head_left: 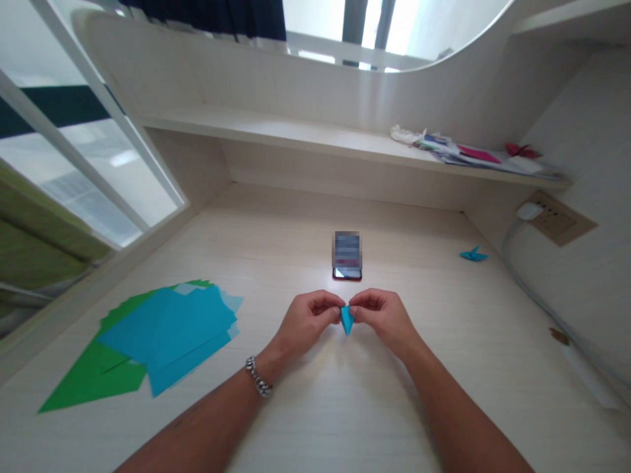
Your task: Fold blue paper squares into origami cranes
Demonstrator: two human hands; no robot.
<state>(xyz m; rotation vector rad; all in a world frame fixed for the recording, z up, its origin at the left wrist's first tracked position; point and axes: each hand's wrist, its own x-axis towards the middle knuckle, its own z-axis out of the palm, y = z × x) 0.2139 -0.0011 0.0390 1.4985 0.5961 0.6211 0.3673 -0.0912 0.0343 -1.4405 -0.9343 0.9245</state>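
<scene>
A small folded piece of blue paper (347, 319) points downward between my two hands above the pale wooden desk (374, 407). My left hand (308, 318) pinches its left edge with closed fingers; a metal bracelet sits on that wrist. My right hand (383, 316) pinches the right edge, fingers curled shut. A phone (347, 257) lies on the desk just beyond the hands.
A loose pile of blue and green paper sheets (158, 335) lies at the left. A finished blue folded figure (474, 254) rests at the right near a wall socket (555, 219). A shelf (296, 135) at the back holds papers (473, 156). A window is at the left.
</scene>
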